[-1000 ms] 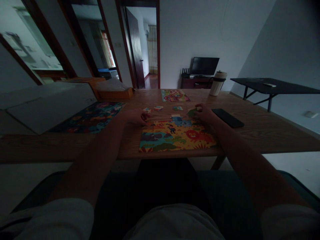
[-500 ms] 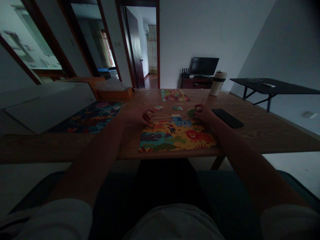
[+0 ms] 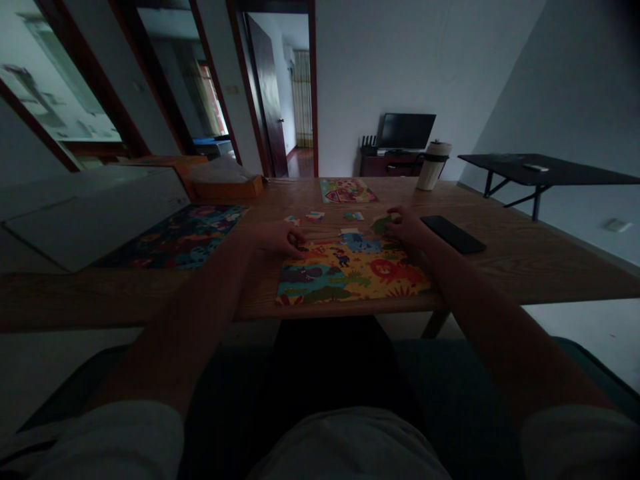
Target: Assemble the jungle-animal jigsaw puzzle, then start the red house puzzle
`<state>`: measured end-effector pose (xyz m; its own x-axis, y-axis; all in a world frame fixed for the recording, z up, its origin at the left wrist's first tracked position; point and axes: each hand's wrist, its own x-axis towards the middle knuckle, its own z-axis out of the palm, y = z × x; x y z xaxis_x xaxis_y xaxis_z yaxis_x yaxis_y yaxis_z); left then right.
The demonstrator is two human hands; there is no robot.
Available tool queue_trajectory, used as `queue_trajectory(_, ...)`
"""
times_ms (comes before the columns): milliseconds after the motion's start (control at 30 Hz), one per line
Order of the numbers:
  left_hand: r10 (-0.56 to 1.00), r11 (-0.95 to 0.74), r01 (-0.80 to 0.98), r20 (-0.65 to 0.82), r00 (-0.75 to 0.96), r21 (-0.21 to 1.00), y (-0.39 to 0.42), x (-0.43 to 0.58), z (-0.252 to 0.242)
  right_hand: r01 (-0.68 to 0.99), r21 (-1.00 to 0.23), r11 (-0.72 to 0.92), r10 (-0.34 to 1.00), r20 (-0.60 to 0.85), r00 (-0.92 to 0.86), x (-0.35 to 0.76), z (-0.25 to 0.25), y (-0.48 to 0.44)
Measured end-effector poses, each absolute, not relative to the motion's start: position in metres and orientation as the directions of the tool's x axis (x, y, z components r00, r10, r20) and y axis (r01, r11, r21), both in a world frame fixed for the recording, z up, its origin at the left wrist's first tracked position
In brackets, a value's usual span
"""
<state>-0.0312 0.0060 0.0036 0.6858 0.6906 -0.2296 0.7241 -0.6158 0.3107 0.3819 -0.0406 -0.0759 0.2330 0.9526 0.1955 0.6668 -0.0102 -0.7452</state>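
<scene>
A colourful animal jigsaw puzzle (image 3: 350,273) lies at the near edge of the wooden table (image 3: 525,260). My left hand (image 3: 277,237) rests at the puzzle's far left corner, fingers curled down on the board; whether it holds a piece is too dark to tell. My right hand (image 3: 407,227) sits at the far right corner and pinches a green puzzle piece (image 3: 383,225). Three loose pieces (image 3: 316,216) lie on the table just beyond the puzzle.
A dark finished puzzle (image 3: 185,233) lies to the left beside a white box (image 3: 95,207). Another puzzle (image 3: 347,191), a tumbler (image 3: 433,165) and a black phone (image 3: 453,233) are further back and right. A cardboard box (image 3: 225,183) stands at the back left.
My left hand drew back from the loose pieces and came down onto the puzzle's far left corner. My right hand has hardly moved with the green piece.
</scene>
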Motion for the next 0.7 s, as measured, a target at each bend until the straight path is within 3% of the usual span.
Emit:
queue_trajectory(567, 0.692, -0.603, 0.739, -0.262, 0.672, 0.301, -0.002, -0.029, 0.011, 0.661, -0.75, -0.011, 0.947, 0.204, 0.247, 0.378, -0.071, -0.043)
queue_trajectory(700, 0.828, -0.541, 0.803, -0.01, 0.561, 0.248, 0.019, -0.047, 0.006, 0.624, -0.782, 0.005, 0.927, 0.237, 0.29, 0.372, -0.063, -0.047)
